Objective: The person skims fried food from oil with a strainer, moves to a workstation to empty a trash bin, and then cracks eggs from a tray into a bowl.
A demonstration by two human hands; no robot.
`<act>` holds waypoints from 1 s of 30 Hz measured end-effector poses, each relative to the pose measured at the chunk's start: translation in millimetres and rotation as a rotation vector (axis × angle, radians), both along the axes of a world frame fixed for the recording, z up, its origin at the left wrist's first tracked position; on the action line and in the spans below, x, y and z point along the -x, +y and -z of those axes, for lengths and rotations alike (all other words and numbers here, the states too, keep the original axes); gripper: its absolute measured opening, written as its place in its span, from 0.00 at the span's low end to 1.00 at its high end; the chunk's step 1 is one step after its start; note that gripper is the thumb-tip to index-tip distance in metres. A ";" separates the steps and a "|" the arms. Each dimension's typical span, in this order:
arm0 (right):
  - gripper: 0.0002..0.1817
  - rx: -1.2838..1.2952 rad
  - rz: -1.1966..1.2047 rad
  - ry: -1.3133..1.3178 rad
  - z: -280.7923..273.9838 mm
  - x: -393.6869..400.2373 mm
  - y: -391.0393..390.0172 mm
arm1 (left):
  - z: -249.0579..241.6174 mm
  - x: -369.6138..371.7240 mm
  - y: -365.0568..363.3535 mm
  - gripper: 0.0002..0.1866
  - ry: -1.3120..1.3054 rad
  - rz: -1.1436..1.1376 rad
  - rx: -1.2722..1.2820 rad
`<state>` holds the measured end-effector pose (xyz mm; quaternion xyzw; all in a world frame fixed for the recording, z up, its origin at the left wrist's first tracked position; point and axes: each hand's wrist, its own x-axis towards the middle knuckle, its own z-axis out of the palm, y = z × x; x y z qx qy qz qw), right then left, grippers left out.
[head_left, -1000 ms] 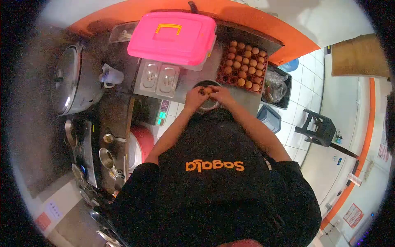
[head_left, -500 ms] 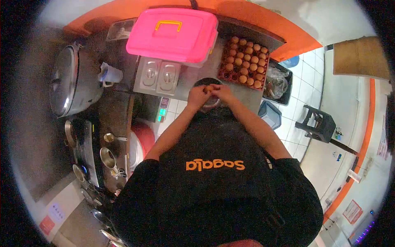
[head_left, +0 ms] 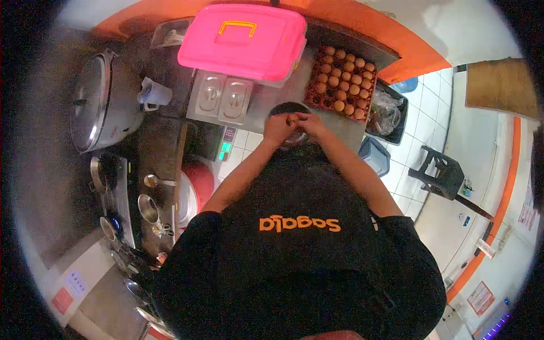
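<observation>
Hands: two, brought together. The left hand (head_left: 276,128) and the right hand (head_left: 313,126) meet above one bowl (head_left: 290,106). The fingers of both hands are curled around one brown egg (head_left: 292,119), grasping it jointly. The egg is over the bowl, near the far side of the opening. Whether the shell is broken cannot be told, as the fingers cover most of it.

Bowl: one, round, dark inside, located at the near edge of the metal desk (head_left: 276,94).

Egg tray (head_left: 327,103): one, dark red, right of and beyond the bowl. It carries more than twenty brown eggs; the exact count cannot be read at this size.

Metal pans (head_left: 222,101): two, set side by side, each with one lid, left of the bowl.

Pink box (head_left: 243,45): one, lid on, fitted with one yellow handle (head_left: 238,25); located beyond the pans.

Left of the desk: one large lidded pot (head_left: 116,110) and one jug (head_left: 155,94), near each other.

Right of the desk: one black crate (head_left: 403,120) containing clear plastic, one grey bin (head_left: 374,156) and one dark stool (head_left: 451,173).
</observation>
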<state>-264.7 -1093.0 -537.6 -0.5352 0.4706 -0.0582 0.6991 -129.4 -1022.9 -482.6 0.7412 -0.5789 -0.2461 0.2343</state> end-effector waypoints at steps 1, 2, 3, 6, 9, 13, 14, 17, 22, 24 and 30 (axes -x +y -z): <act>0.23 0.025 0.004 -0.036 -0.2 -0.1 0.4 | 1.7 0.9 -0.5 0.16 -0.010 -0.007 -0.053; 0.23 0.023 0.002 -0.037 -0.7 0.9 -0.4 | 1.8 1.5 -0.9 0.16 -0.021 -0.013 -0.106; 0.23 0.020 -0.035 -0.009 -1.3 1.9 -2.1 | 4.8 1.2 -0.8 0.16 -0.022 -0.014 -0.109; 0.21 0.013 -0.054 -0.044 25.8 4.2 -2.7 | 19.5 0.5 -1.4 0.17 -0.083 0.021 -0.073; 0.20 -0.032 -0.018 -0.093 -4.3 7.8 0.5 | 17.9 0.0 -1.6 0.17 0.070 -0.004 -0.044; 0.24 0.180 -0.022 0.149 -43.3 5.4 0.6 | 11.5 -3.8 5.8 0.17 0.134 0.003 -0.056; 0.24 0.179 -0.021 0.149 -37.1 6.1 0.7 | 12.6 -4.1 7.1 0.17 0.131 0.011 -0.007; 0.28 0.237 -0.046 0.143 -27.9 3.0 0.2 | 13.9 -3.8 8.5 0.18 0.119 -0.001 -0.049; 0.21 0.243 -0.107 0.206 -37.0 -5.3 -0.3 | 2.1 1.0 14.4 0.18 0.191 -0.123 -0.134; 0.19 0.311 -0.117 0.180 -44.2 -6.3 0.6 | 0.8 2.0 15.3 0.19 0.225 -0.159 -0.141; 0.16 0.307 -0.075 0.111 -19.2 -9.3 8.0 | -2.3 8.4 16.2 0.18 0.151 -0.191 -0.060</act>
